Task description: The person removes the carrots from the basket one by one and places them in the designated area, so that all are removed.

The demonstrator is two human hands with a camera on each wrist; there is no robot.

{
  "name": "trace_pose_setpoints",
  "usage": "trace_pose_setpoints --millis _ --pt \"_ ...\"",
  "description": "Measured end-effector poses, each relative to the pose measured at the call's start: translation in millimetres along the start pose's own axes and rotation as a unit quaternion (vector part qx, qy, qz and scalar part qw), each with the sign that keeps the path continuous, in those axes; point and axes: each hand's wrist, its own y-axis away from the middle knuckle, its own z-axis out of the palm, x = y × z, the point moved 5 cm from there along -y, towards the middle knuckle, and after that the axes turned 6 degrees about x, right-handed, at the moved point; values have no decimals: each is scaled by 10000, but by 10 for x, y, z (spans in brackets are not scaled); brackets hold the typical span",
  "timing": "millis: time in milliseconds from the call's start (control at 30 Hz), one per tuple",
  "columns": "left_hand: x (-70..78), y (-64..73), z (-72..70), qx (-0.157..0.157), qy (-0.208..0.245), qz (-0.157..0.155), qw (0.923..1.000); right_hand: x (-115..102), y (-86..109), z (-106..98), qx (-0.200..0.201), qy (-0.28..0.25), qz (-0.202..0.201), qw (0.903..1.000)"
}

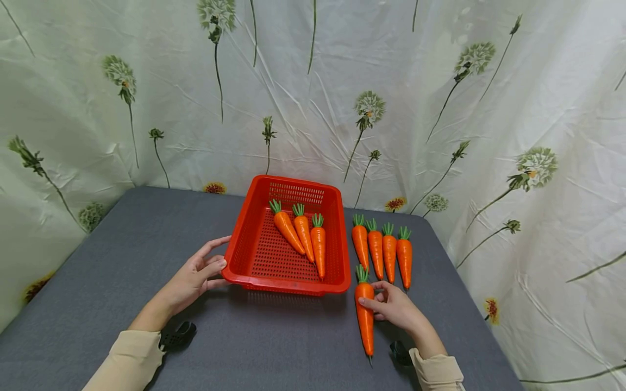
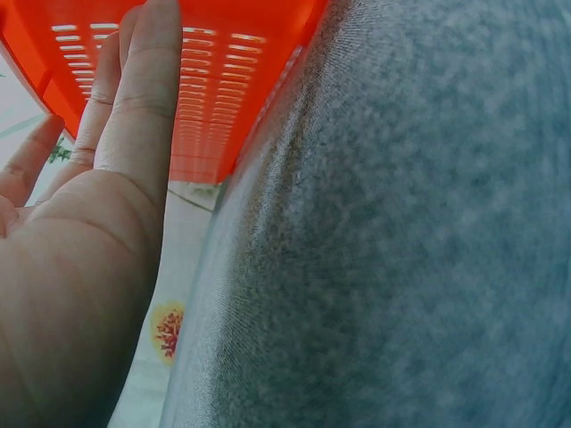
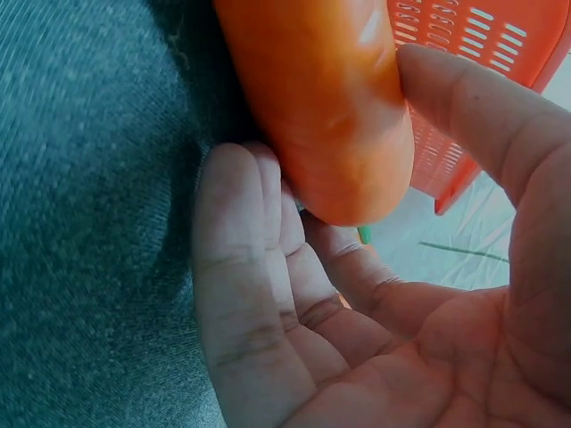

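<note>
A red plastic basket (image 1: 288,285) with slotted walls stands on the grey table, three orange carrots (image 1: 303,233) with green tops lying inside. My left hand (image 1: 193,279) holds its near left corner, thumb at the rim; in the left wrist view, fingers (image 2: 143,98) extend along the slotted side. My right hand (image 1: 396,307) pinches another carrot (image 1: 364,315) beside the basket's near right corner, thumb on top and fingers at its right side. That carrot's green top points away from me. In the right wrist view, the thumb presses the carrot (image 3: 330,116) and the fingers bend beneath it.
Several more carrots (image 1: 389,252) lie in a row right of the basket, tops toward the back. The grey cloth-covered table (image 1: 288,342) ends at a white curtain (image 1: 303,98) with a dandelion print behind and at the sides. A dark strap (image 1: 178,335) circles my left wrist.
</note>
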Motion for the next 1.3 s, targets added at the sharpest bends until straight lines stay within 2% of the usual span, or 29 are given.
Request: trace_pose_setpoints --millis 267,600,700,1300 --pt "7 1 -7 -148 28 146 9998 -18 0 -7 -92 -11 -129 9999" --pt "8 0 -8 38 0 -36 10000 -22 -4 -40 -49 -8 -54 10000" --pt "8 3 -2 9 -19 -16 10000 -52 1 -64 -13 -7 -65 10000" --pt "8 9 -4 13 -78 -18 10000 -300 -63 -341 189 60 -236 9995"
